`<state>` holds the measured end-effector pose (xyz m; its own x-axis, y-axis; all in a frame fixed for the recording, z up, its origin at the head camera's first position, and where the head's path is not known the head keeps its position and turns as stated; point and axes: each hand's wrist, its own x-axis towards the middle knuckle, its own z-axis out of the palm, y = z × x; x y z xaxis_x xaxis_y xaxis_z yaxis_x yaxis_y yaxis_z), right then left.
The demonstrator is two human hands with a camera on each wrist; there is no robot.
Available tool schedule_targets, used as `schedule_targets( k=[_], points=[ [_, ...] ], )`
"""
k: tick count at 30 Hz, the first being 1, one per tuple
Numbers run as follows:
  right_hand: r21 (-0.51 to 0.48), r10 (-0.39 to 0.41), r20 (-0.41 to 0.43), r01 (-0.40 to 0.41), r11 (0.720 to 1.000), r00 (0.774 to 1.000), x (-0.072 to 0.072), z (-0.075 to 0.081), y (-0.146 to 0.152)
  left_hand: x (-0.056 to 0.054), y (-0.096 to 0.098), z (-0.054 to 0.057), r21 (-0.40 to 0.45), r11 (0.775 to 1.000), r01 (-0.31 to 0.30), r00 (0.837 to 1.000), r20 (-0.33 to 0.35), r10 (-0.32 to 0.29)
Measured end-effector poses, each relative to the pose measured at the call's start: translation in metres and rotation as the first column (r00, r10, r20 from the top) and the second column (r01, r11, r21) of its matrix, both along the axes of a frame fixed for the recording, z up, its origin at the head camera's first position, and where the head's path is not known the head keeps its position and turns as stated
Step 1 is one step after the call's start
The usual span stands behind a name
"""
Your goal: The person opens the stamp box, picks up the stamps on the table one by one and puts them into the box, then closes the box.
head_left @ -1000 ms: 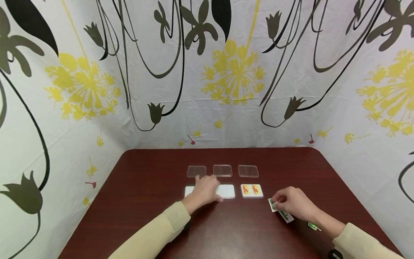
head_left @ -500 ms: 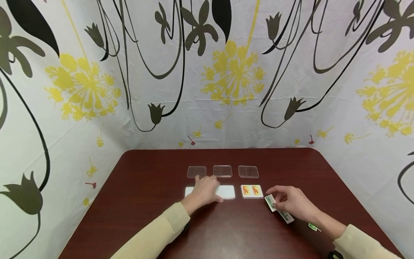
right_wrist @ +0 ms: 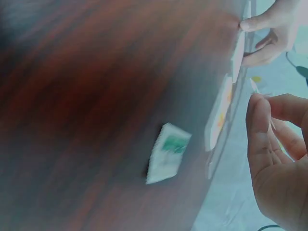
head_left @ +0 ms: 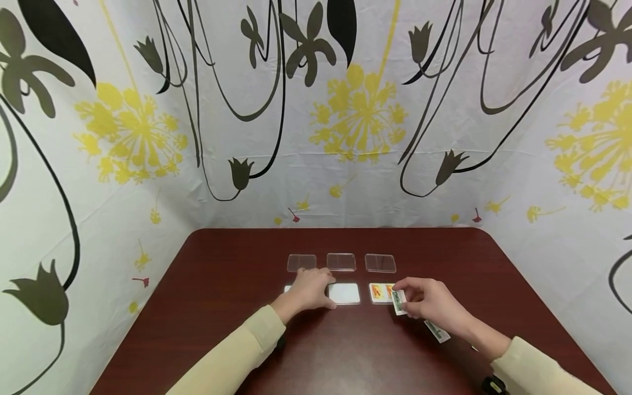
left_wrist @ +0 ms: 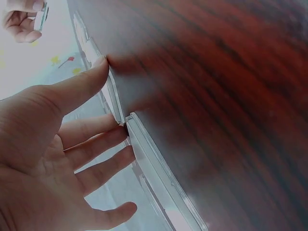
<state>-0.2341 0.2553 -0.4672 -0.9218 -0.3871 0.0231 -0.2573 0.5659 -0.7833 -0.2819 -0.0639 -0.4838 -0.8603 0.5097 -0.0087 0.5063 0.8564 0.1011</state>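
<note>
My right hand (head_left: 436,304) pinches a small white stamp (head_left: 398,303) with green print between thumb and fingers. It holds the stamp over the right edge of a shallow case (head_left: 374,300) that contains two orange stamps (head_left: 378,290). A second green-printed stamp (right_wrist: 168,154) with a toothed edge lies on the table near the right wrist. My left hand (head_left: 307,289) rests at the left side of the middle white case (head_left: 348,294), thumb on its near side, fingers extended. In the head view it mostly covers the left white case (head_left: 287,288).
Behind these, a row of clear lids (head_left: 340,262) lies flat on the dark red table (head_left: 247,258). A patterned curtain (head_left: 296,137) encloses the table's far side and both flanks. A small pale scrap (head_left: 474,348) shows beside the right wrist.
My right hand has lifted the stamp off the table and carried it left to the case with orange stamps. The other green stamp stays behind. My left hand keeps nearly the same place.
</note>
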Motion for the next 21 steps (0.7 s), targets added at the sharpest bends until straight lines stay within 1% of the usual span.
schedule_targets(
  k=[1,3,8,10,13,18,21],
  points=[
    [-0.009,-0.007,-0.002,0.007,1.0,1.0,-0.001,0.001,-0.004,0.0,0.0,0.0,0.001,1.0,0.001,1.0,-0.002,-0.001],
    [-0.007,-0.014,-0.033,0.014,1.0,0.999,-0.005,0.002,-0.011,-0.001,-0.001,0.001,0.002,1.0,0.005,1.0,-0.008,-0.005],
    [0.022,-0.024,-0.162,0.028,0.999,0.986,-0.014,0.004,-0.026,-0.002,-0.002,0.001,0.006,1.0,0.014,1.0,-0.026,-0.014],
    [0.02,-0.03,-0.191,0.035,0.999,0.981,-0.018,0.004,-0.033,-0.002,-0.002,0.001,0.009,1.0,0.014,0.999,-0.032,-0.013],
    [0.013,-0.035,-0.195,0.038,0.999,0.98,-0.023,0.003,-0.041,-0.001,-0.002,0.0,0.011,1.0,0.008,0.999,-0.034,-0.008],
    [-0.002,-0.022,-0.165,0.022,1.0,0.986,-0.031,0.003,-0.058,0.0,-0.002,-0.001,0.01,1.0,-0.004,1.0,-0.031,0.004],
    [0.008,-0.007,-0.178,0.008,1.0,0.984,-0.036,0.001,-0.068,-0.001,-0.001,-0.002,0.002,1.0,-0.005,0.999,-0.036,0.005]
  ],
)
